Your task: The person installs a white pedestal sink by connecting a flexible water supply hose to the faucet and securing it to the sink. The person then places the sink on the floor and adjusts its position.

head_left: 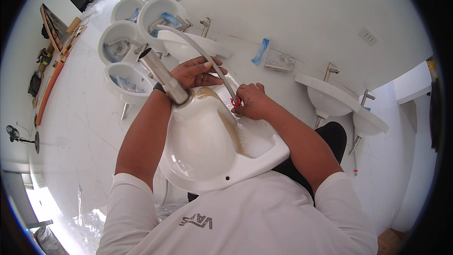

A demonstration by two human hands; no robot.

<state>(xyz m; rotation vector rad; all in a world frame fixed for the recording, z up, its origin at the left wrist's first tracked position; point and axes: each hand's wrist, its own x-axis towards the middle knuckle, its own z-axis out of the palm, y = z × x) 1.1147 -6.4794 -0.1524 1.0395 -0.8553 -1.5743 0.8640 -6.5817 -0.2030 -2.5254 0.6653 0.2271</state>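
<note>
A white ceramic washbasin (200,134) lies underside up across my lap, its hollow back facing me. A metal drain pipe (163,75) stands out of its underside, tilted up to the left. My left hand (196,72) is beside this pipe, fingers apart behind a grey flexible hose (200,49), the thumb close against it. Down in the hollow, my right hand (255,103) pinches the hose's lower end at a red fitting (236,101). The fingertips partly cover that end. Brownish streaks (231,130) mark the ceramic inside the hollow.
Several white washbasins (123,76) with bagged parts stand on the floor ahead and left. Two basins with faucets (330,72) are at the right by the wall. A clear bag of fittings (281,61) lies ahead. An orange pipe (49,92) and a fan (23,137) are far left.
</note>
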